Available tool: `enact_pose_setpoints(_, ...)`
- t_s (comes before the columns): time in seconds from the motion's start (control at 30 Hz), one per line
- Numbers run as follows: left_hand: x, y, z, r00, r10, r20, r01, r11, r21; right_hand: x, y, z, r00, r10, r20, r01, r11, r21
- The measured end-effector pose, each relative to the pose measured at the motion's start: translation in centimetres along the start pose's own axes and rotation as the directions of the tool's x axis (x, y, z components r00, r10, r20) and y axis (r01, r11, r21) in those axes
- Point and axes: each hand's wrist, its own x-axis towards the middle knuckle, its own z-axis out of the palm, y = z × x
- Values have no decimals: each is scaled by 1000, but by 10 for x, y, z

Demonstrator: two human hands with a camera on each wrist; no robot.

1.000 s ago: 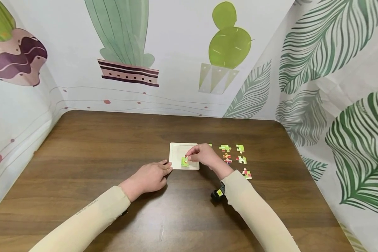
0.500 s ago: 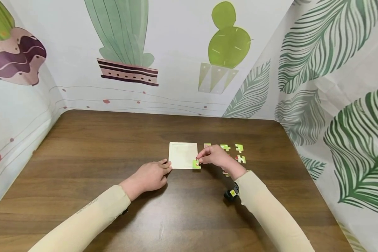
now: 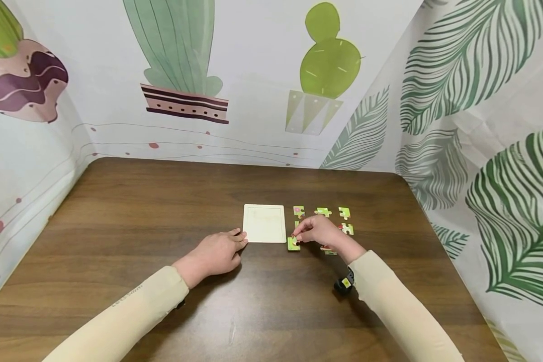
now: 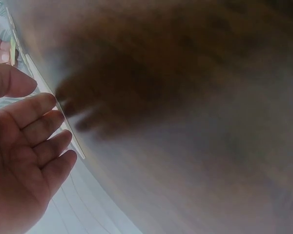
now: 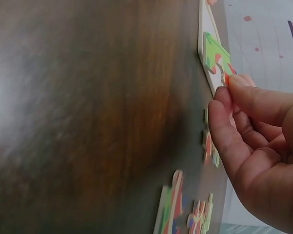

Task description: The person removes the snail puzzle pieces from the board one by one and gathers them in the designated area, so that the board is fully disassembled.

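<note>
A pale square puzzle tray (image 3: 264, 224) with a raised rim lies on the brown table. My left hand (image 3: 213, 253) rests at its lower left corner, fingers extended, the fingertips (image 4: 63, 141) touching the tray's edge. Just right of the tray, my right hand (image 3: 322, 232) pinches a green puzzle piece (image 3: 293, 245) with red and white marks between thumb and fingertips. In the right wrist view the held green puzzle piece (image 5: 217, 54) is seen against the tray (image 5: 201, 34). My right hand hides some of the loose pieces from the head view.
Several loose puzzle pieces lie right of the tray, among them a pink-and-green piece (image 3: 298, 210), a green piece (image 3: 323, 211) and a corner piece (image 3: 344, 212). The wooden table (image 3: 163, 201) ends at a patterned wall cloth (image 3: 253, 100).
My right hand has carried the pinched puzzle piece rightward, from over the tray to beside its right edge. The left hand stays at the tray's corner.
</note>
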Motion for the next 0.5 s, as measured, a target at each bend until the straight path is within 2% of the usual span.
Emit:
enact_pose_setpoints(0.27, 0, 0, -1, 1000, -7, 16, 7, 1000, -15, -6, 10, -5, 999, -35, 11, 36, 998, -46)
enact_pose_setpoints(0.5, 0, 0, -3, 1000, -10, 19, 10, 1000, -23, -9, 17, -9, 1000, -17, -3, 16, 998, -60)
